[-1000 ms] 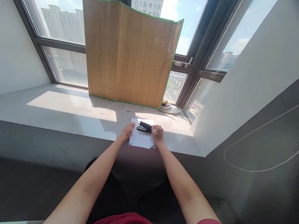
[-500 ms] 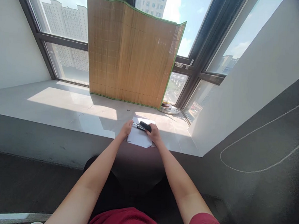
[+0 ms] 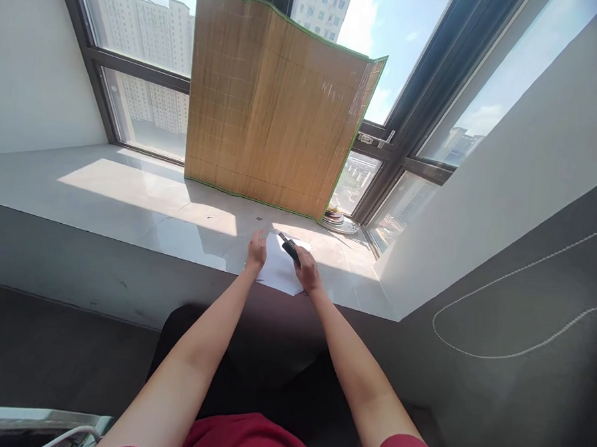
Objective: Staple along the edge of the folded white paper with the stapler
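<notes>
A black stapler is gripped in my right hand, its narrow front end pointing up and left over the white paper. The paper lies on the pale window ledge, close to its front edge. At the left edge of the paper is my left hand, apart from the stapler, its fingers curled with the tips upward. Anything between those fingers is too small to make out.
Behind the ledge, a bamboo mat with green edging leans against the window. Stacked round items stand by its lower right corner. A beaded cord hangs in a loop at the right.
My left hand has come off the stapler's front end. The stapler, still in my right hand, has turned to point more away from me. The view has tilted slightly.
</notes>
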A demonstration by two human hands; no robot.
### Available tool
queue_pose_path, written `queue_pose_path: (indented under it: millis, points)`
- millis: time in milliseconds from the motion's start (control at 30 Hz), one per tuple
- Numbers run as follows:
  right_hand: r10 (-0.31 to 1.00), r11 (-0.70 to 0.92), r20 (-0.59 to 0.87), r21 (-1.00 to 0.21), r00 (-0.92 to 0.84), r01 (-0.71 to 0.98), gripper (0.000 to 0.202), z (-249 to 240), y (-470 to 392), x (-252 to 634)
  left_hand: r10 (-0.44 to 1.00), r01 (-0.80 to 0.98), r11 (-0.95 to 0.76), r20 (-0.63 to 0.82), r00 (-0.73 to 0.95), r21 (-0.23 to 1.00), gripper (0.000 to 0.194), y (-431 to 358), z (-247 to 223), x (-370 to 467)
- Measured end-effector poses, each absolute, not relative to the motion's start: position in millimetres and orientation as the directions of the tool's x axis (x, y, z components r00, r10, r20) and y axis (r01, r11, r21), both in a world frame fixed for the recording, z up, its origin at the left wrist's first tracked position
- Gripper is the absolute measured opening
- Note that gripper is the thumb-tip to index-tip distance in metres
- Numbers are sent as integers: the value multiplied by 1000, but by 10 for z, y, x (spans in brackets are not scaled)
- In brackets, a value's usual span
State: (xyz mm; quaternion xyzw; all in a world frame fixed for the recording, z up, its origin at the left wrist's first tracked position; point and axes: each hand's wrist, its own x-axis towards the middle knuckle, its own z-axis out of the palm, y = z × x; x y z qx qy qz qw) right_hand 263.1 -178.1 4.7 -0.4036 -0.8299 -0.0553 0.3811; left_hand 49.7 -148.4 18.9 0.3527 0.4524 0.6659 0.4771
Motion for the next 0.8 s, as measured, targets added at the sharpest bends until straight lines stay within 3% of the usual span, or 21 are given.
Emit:
queue_pose_path:
  millis: [233,433,533,633,733,800]
  points:
    - [445,724,662,130,-603,677,51,178,-1930,2557,988,-726,100,-155,-8,680,54,-1413,219,442]
    - [420,724,630,201,-653,660,49,167,-1905,2552,969,-834,239,-173,174,497,51,-1462,188,419]
    - [443,720,643,160,-625,675,50,165,-1906,2561,966,-869,253,-163,201,425,51,-1469,185,414]
    - [475,743,671,41,-570,668,49,167,-1911,2566,963,-888,260,-171,208,380,47,-1469,190,406]
    - [563,710,748,-222,-350,668,42,146,-1886,2605,969,-912,222,-181,168,345,43,-1464,198,388]
    - [653,636,741,-424,-157,645,38,124,-1854,2658,977,-929,163,-185,105,332,52,-1453,200,363]
